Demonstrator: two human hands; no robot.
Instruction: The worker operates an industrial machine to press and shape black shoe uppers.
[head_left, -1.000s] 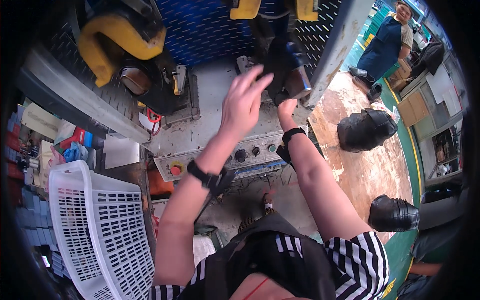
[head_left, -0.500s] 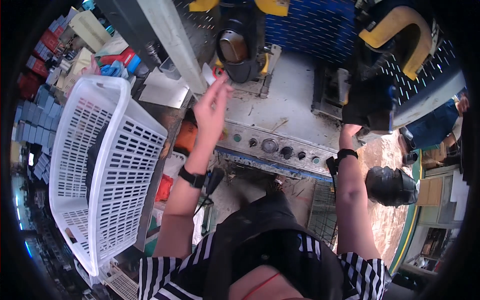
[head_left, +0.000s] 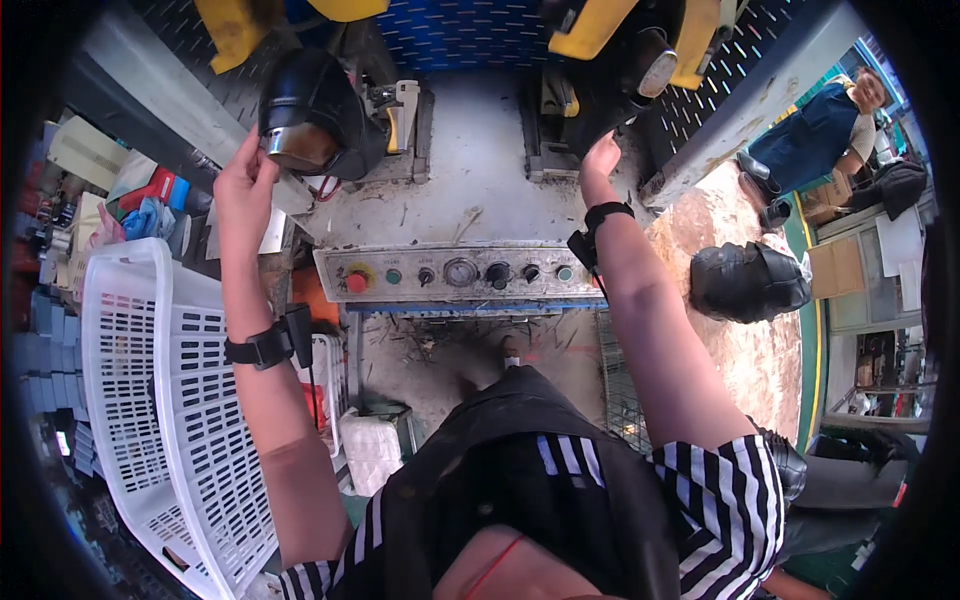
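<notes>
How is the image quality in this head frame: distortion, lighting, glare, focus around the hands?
Head view: strong fisheye, the control panel bows and a black vignette rings the frame; even daylight, soft shadows; faint glare on the black shoe by the left hand; right hand and centre sharp, white basket slightly soft near the rim.

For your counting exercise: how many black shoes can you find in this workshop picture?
3. One shoe on the machine's left holder beside the left hand; one at the right holder by the right hand; one on the right table. Others may be hidden.
</notes>
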